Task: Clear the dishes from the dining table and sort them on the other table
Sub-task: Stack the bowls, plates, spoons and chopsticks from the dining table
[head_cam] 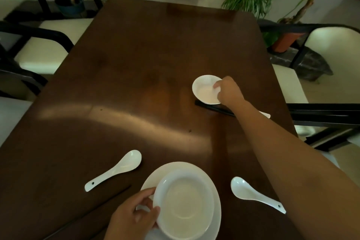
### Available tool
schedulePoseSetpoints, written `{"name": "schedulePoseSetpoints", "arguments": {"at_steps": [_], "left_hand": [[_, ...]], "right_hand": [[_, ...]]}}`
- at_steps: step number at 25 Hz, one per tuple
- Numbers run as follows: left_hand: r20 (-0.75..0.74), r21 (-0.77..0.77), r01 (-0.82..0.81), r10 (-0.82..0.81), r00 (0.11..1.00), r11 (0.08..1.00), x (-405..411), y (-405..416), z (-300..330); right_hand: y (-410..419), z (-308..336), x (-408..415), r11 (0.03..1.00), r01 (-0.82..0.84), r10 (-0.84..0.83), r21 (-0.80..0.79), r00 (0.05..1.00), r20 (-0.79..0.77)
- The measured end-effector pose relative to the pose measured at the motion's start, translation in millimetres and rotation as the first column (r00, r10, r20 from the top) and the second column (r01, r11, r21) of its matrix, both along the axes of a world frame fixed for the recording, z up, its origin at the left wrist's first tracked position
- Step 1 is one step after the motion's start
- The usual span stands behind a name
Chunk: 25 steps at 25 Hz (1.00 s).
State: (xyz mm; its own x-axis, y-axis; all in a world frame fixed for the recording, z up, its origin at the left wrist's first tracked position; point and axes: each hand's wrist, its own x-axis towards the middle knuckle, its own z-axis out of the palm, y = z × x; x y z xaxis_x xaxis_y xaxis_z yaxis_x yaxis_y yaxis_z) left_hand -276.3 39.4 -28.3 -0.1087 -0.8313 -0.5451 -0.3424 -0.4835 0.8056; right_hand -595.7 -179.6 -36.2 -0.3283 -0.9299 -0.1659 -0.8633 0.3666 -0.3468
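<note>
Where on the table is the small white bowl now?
In the head view, the small white bowl sits right of the table's centre, gripped at its rim by the right hand, beside black chopsticks.

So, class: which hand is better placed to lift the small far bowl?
Right. The right hand already pinches the small bowl at its rim; the left hand holds the large bowl near the body.

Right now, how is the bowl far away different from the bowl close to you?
The far bowl looks smaller than the near bowl. The far bowl sits straight on the table, by dark chopsticks; the near bowl sits on a plate. The right hand pinches the far bowl's rim; the left hand grips the near bowl's rim. Both are white, upright and look empty.
</note>
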Motion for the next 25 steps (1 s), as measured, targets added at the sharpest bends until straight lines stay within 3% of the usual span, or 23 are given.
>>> {"name": "schedulePoseSetpoints", "arguments": {"at_steps": [7,14,18,20,22,25], "left_hand": [[0.000,0.051,0.019,-0.019,1.000,0.999,-1.4,-2.5,4.3],[-0.016,0.049,0.040,-0.039,0.999,0.998,-1.9,0.4,13.1],[-0.102,0.046,0.039,-0.034,0.994,0.998,-2.8,3.8,23.1],[-0.127,0.154,-0.060,0.080,0.989,0.986,-8.3,-0.1,28.0],[-0.080,0.258,-0.123,0.148,0.986,0.958,-12.1,-5.0,30.1],[-0.085,0.236,-0.112,0.136,0.987,0.965,-11.4,-1.7,27.8]], "right_hand": [[25.3,9.0,-2.7,0.972,0.165,-0.127,-0.169,0.969,0.213],[92.6,47.0,17.0,0.953,0.132,-0.050,-0.272,0.957,0.287],[166.4,64.6,47.9,0.974,0.079,0.025,-0.211,0.893,0.450],[205.8,65.4,69.7,0.986,0.051,0.039,-0.157,0.853,0.520],[234.6,61.4,89.3,0.993,-0.003,0.065,-0.121,0.858,0.509],[254.3,55.9,103.1,0.994,0.024,0.030,-0.108,0.879,0.475]]}}
